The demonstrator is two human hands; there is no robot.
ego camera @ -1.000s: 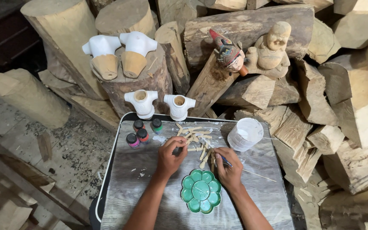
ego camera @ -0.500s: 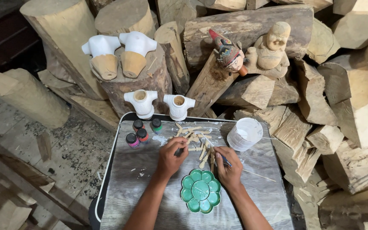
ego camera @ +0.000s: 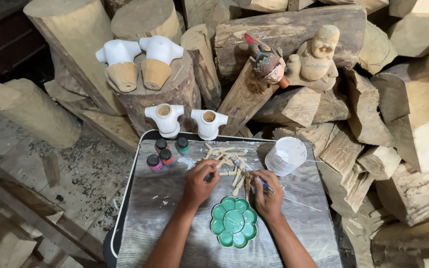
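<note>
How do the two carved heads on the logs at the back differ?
The painted carved head is coloured, with red and dark patterning and a pointed red tip; the bare wooden figure beside it is unpainted pale wood. The painted carved head leans to one side on a slanted log, while the bare wooden figure sits upright and looks bulkier and rounder. Both rest among the stacked logs, behind the table, away from both hands.

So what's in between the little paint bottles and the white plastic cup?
In the head view, a scattered pile of small pale wooden pieces lies on the table between the paint bottles and the white cup.
</note>
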